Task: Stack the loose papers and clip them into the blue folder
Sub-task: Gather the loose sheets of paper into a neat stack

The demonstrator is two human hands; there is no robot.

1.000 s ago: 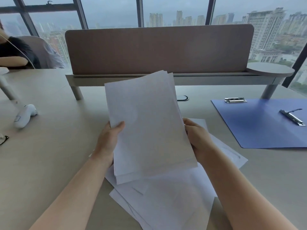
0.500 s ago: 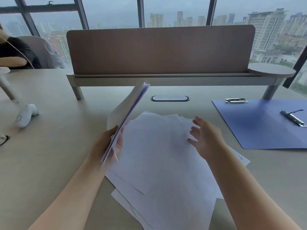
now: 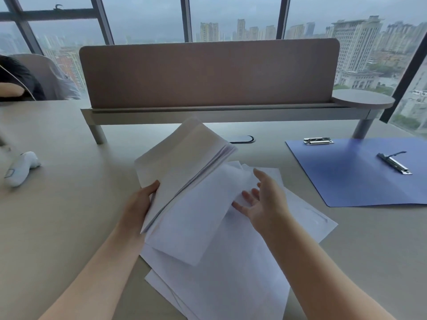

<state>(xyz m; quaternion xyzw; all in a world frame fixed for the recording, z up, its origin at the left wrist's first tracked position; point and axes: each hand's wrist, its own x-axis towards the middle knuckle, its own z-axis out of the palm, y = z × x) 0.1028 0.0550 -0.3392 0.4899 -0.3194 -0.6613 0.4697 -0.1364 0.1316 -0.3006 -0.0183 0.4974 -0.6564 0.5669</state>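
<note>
My left hand (image 3: 138, 204) grips a stack of white papers (image 3: 182, 162) by its lower left edge, tilted up over the desk. My right hand (image 3: 263, 199) is open, palm up, with its fingers slid under a loose white sheet (image 3: 198, 218) that lifts off the pile of loose papers (image 3: 231, 273) spread on the desk before me. The blue folder (image 3: 360, 176) lies open and flat at the right, with one metal clip (image 3: 394, 163) on its inner face and another metal clip (image 3: 318, 141) at its top left corner.
A brown divider panel (image 3: 208, 72) on a grey rail crosses the back of the desk. A white handheld device (image 3: 20, 167) lies at the left. An oval cable port (image 3: 242, 139) sits behind the papers. Another person's arm (image 3: 11, 90) shows at the far left.
My right hand let go of the stack, reached to the loose pile and turned palm up under a sheet. My left hand keeps the stack, now swung back flatter over the pile.
</note>
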